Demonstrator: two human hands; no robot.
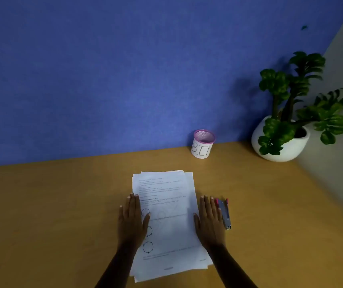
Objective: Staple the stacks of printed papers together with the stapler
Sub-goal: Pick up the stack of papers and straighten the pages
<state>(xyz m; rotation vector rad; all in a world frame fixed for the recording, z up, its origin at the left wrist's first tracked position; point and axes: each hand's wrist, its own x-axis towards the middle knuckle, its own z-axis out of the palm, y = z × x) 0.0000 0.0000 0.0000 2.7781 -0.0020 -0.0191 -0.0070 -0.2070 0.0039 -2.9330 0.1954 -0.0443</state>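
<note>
A loose stack of printed papers lies on the wooden desk in front of me, its sheets slightly fanned at the top and bottom. My left hand rests flat on the stack's left edge, fingers stretched out. My right hand lies flat at the stack's right edge, fingers apart, holding nothing. A grey stapler with pink ends lies on the desk just right of my right hand, touching or almost touching my little finger.
A small pink-rimmed mesh cup labelled "BIN" stands at the back against the blue wall. A green plant in a white pot fills the back right corner, beside a grey side wall.
</note>
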